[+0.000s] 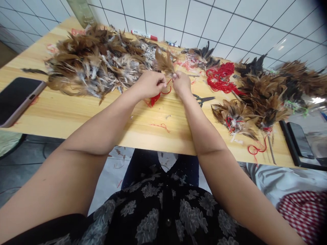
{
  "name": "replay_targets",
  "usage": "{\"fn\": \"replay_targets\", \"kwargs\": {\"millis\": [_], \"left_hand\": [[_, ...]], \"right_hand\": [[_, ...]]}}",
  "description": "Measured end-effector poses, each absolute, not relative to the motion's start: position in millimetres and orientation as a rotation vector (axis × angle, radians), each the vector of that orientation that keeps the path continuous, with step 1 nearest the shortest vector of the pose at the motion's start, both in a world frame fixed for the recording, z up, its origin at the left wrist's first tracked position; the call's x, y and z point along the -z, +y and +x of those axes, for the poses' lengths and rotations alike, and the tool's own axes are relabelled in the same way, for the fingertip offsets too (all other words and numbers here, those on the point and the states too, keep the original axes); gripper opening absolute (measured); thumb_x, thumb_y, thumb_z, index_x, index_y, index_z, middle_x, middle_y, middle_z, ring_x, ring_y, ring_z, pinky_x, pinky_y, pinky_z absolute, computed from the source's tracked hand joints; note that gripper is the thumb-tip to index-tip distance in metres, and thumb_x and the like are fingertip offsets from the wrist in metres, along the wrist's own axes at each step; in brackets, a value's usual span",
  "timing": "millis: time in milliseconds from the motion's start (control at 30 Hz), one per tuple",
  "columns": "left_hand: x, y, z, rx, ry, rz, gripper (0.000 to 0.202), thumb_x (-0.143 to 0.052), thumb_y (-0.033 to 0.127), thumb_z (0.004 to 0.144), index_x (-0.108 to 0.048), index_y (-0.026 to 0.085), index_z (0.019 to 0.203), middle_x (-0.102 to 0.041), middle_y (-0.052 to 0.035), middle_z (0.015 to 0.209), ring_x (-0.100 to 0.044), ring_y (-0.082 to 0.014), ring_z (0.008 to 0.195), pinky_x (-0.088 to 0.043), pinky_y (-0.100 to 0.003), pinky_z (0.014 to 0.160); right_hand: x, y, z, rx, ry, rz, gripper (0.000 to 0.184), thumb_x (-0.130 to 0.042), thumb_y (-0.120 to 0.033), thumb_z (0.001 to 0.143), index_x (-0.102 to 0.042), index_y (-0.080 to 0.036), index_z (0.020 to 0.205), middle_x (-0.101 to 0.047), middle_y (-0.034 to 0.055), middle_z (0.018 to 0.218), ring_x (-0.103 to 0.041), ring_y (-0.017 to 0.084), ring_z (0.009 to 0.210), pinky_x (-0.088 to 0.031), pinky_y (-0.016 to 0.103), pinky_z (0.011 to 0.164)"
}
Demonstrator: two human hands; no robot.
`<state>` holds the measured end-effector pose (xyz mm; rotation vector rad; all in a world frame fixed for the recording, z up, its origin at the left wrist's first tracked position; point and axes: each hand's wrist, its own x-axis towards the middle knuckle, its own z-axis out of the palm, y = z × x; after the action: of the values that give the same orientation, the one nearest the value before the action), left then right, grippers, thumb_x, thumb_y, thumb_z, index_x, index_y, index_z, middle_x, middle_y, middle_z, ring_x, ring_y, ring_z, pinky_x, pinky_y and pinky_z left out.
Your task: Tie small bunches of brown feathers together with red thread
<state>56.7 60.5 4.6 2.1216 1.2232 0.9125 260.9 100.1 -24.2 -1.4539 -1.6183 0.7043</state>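
Both my hands meet over the middle of a light wooden table (76, 115). My left hand (149, 84) is closed, pinching a red thread (165, 91) whose loose end hangs down below it as a small red bunch. My right hand (181, 83) is closed too, gripping the stem end of a small bunch of brown feathers (165, 63) that fans up and away from my fingers. The thread runs between the two hands at the base of the bunch.
A large heap of loose brown and white feathers (97, 63) lies at the back left. A phone (17, 98) rests at the left edge. Black scissors (203, 99), a red thread skein (221, 76), tied feather bundles (255, 102) and a red-capped marker (144, 35) lie around.
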Motion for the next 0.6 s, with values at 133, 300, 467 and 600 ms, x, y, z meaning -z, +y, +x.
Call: {"fn": "replay_targets", "kwargs": {"millis": [133, 300, 467, 600], "left_hand": [[-4, 61, 59, -1.021, 1.081, 2.266, 0.018, -0.081, 0.032, 0.092, -0.069, 0.035, 0.080, -0.072, -0.0102, 0.089, -0.078, -0.0455, 0.115, -0.057, -0.058, 0.109], [-1, 91, 42, -1.157, 1.104, 2.399, 0.023, -0.084, 0.030, 0.098, -0.067, 0.038, 0.084, -0.076, -0.0084, 0.099, -0.070, -0.0400, 0.118, -0.057, -0.059, 0.117], [-4, 112, 13, -1.230, 1.057, 2.250, 0.030, -0.101, 0.043, 0.093, -0.074, 0.033, 0.086, -0.076, -0.0032, 0.090, -0.066, -0.0326, 0.101, -0.057, -0.055, 0.111], [4, 122, 8, -1.269, 0.910, 2.068, 0.056, -0.101, 0.078, 0.099, -0.073, 0.030, 0.088, -0.077, -0.0036, 0.088, -0.066, -0.0298, 0.091, -0.062, -0.052, 0.096]], "right_hand": [[12, 78, 255, -0.417, -1.910, -1.578, 0.028, -0.065, -0.023, 0.116, -0.062, -0.024, 0.088, -0.075, 0.0072, 0.109, -0.080, 0.032, 0.132, -0.062, 0.045, 0.118], [-14, 52, 241, -0.218, -2.444, -1.528, 0.010, -0.067, -0.019, 0.112, -0.072, -0.021, 0.103, -0.085, 0.0137, 0.134, -0.085, 0.035, 0.132, -0.063, 0.043, 0.112], [-44, 49, 240, -0.336, -2.593, -1.344, 0.021, -0.060, -0.014, 0.112, -0.068, -0.024, 0.094, -0.087, 0.0120, 0.129, -0.082, 0.033, 0.137, -0.062, 0.046, 0.123], [-59, 50, 246, -0.529, -2.413, -1.135, 0.027, -0.062, -0.018, 0.113, -0.059, -0.027, 0.088, -0.082, 0.0065, 0.110, -0.081, 0.028, 0.128, -0.063, 0.042, 0.123]]}}
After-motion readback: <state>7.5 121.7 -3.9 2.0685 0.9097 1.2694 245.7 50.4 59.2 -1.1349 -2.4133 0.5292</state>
